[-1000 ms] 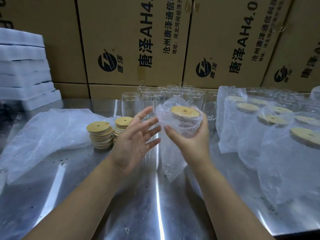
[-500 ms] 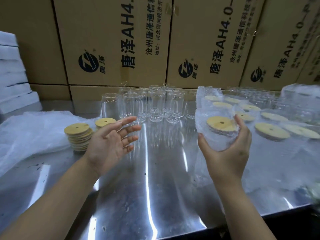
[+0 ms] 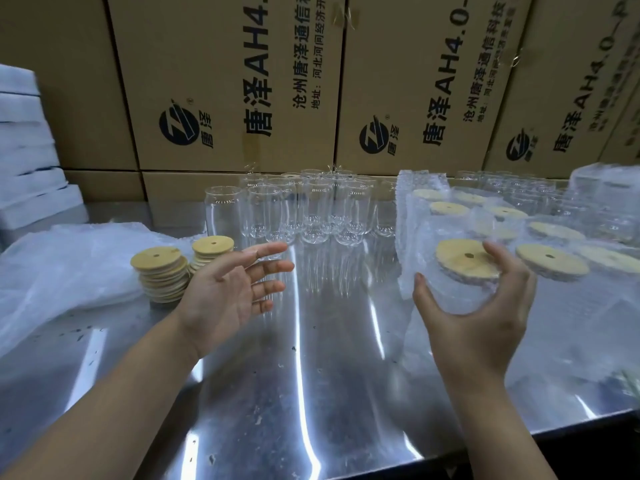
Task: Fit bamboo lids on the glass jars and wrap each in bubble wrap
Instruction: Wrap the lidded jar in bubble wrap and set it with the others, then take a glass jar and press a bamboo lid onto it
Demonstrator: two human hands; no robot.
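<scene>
Glass jar (image 3: 454,293), lidded, inside bubble wrap (image 3: 425,244)

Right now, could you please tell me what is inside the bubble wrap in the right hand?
A bamboo lid shows at the top of the wrap, on a glass jar held by the right hand. The wrap blurs the jar's body; its inside cannot be seen.

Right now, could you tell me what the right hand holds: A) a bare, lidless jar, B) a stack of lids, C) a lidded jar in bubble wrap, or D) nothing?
C: the right hand curls round a bubble-wrapped jar whose bamboo lid shows on top.
</scene>
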